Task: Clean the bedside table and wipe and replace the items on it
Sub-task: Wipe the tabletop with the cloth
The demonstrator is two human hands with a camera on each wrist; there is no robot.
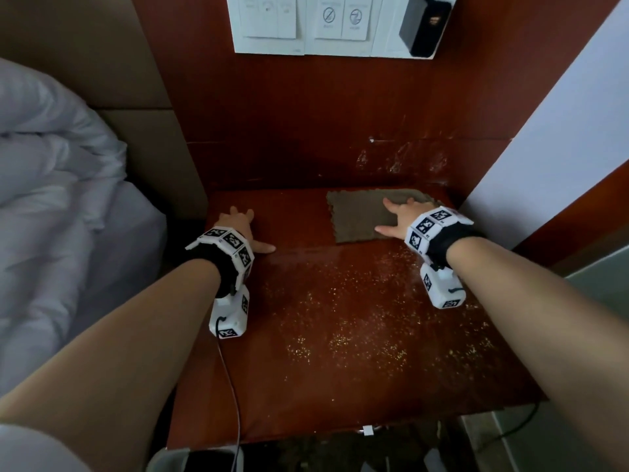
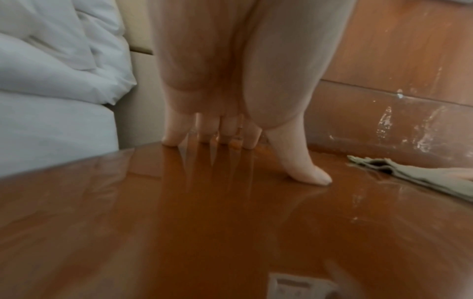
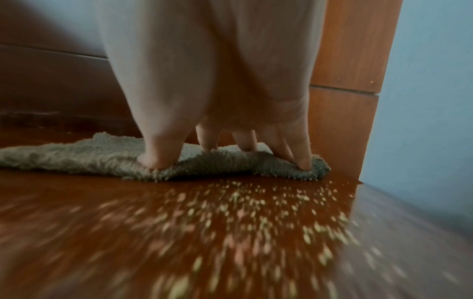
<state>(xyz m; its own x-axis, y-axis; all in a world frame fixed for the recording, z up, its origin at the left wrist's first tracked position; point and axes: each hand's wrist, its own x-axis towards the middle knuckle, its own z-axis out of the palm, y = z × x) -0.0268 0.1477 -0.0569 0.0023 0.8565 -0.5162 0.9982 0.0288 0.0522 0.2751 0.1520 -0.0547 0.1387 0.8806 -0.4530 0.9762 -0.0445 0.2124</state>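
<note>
Grey cloth (image 1: 369,214) lay flat at worktop (image 1: 340,369) back right, under right grip (image 1: 401,214), fingers spread, pressing it, not clenched. Pale crumbs (image 1: 357,335) scattered nearer than that grip. Left grip (image 1: 238,226) released, fingertips (image 2: 314,176) on bare worktop, bed (image 1: 51,199) beside.

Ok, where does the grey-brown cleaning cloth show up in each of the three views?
Head: the cloth lies at the table's far right, under the right hand.
Left wrist: only its edge shows at the right border, beyond the left hand.
Right wrist: it spans the middle, fingers pressed flat on it.
Shared landmark: the scuffed wooden back panel behind the table.
</note>
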